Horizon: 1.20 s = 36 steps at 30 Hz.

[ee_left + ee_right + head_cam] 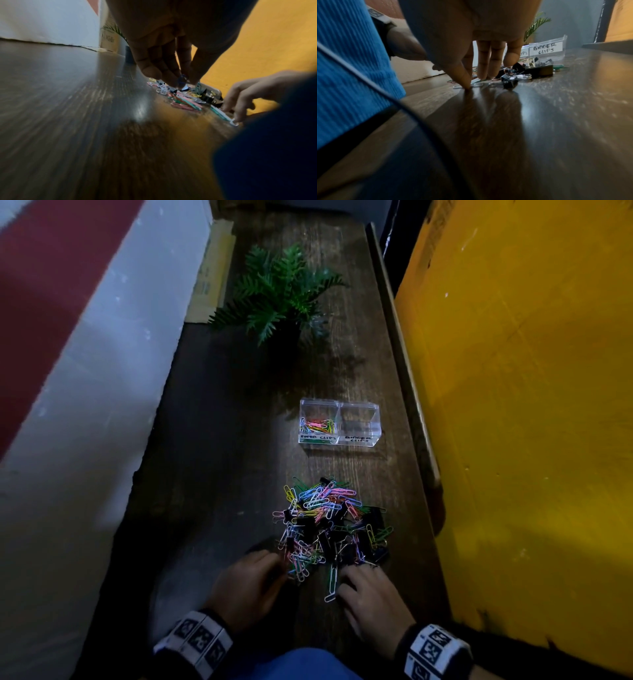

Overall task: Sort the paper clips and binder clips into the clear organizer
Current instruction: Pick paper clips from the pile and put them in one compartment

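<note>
A mixed pile of coloured paper clips and black binder clips (332,525) lies on the dark wooden table (212,460), in front of me. The clear organizer (339,422) stands beyond it. Its left compartment, labelled paper clips, holds several coloured clips; the right one (546,50), labelled binder clips, looks empty. My left hand (281,566) is at the pile's near left edge, and its fingers and thumb pinch a small blue paper clip (182,79). My right hand (349,577) is at the near right edge. Its thumb presses a large white paper clip (332,583) and its straight fingers touch the pile.
An artificial fern (281,292) stands at the table's far end, with a cardboard box (212,268) to its left. A yellow panel (513,405) borders the table's raised right edge and a white wall (85,388) the left. My blue clothing (301,666) is at the near edge.
</note>
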Tool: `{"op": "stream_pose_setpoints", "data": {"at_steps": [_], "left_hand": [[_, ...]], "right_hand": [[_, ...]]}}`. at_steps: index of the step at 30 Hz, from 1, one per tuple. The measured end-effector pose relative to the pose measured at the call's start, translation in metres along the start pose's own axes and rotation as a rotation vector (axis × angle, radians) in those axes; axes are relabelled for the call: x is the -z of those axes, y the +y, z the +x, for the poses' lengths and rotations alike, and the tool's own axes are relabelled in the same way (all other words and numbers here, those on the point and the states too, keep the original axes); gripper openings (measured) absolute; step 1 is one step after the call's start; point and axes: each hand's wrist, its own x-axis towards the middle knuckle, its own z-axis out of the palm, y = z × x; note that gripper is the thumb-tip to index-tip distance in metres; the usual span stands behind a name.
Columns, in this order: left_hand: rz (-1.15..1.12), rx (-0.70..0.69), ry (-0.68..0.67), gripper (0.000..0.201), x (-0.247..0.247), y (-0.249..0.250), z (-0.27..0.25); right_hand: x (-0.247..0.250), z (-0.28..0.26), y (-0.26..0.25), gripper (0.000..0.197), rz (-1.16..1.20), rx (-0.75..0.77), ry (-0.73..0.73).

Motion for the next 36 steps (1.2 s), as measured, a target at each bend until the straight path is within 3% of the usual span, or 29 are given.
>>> {"op": "stream_pose_setpoints", "data": {"at_steps": [5,10,14,18,20,23,25,28,31,33,36], "left_hand": [[-0.140,-0.076,0.042,0.009,0.007,0.005,-0.007],[-0.171,-0.120,0.116,0.008,0.016,0.006,-0.004],[-0.161,-0.104,0.129,0.008,0.020,0.005,0.001],[-0.169,-0.094,0.157,0.009,0.025,0.008,0.007],[-0.174,-0.083,0.174,0.010,0.028,0.011,0.011],[-0.187,-0.085,0.179,0.012,0.035,0.014,0.020],[-0.182,-0.092,0.184,0.011,0.040,0.016,0.030],[-0.178,-0.093,0.201,0.011,0.048,0.019,0.049],[-0.169,-0.088,0.215,0.011,0.058,0.024,0.068],[-0.152,-0.085,0.223,0.010,0.065,0.025,0.083],[-0.143,-0.072,0.262,0.011,0.078,0.027,0.111]], "right_hand": [[0.000,0.006,-0.001,0.021,0.002,-0.001,-0.021],[0.002,0.015,0.003,0.040,-0.044,0.037,-0.081],[0.015,0.027,0.002,0.024,-0.160,0.074,-0.189],[0.025,0.037,-0.002,0.021,-0.192,0.080,-0.208],[0.025,0.038,-0.002,0.005,-0.210,0.106,-0.229],[0.019,0.036,-0.003,0.005,-0.211,0.130,-0.323],[0.021,0.040,-0.006,0.024,-0.185,0.130,-0.315],[0.031,0.044,-0.013,0.019,-0.118,0.038,-0.391],[0.028,0.045,-0.013,0.027,-0.157,0.113,-0.477],[0.029,0.046,-0.014,0.021,-0.115,0.001,-0.510],[0.028,0.045,-0.015,0.022,-0.076,-0.014,-0.395]]}}
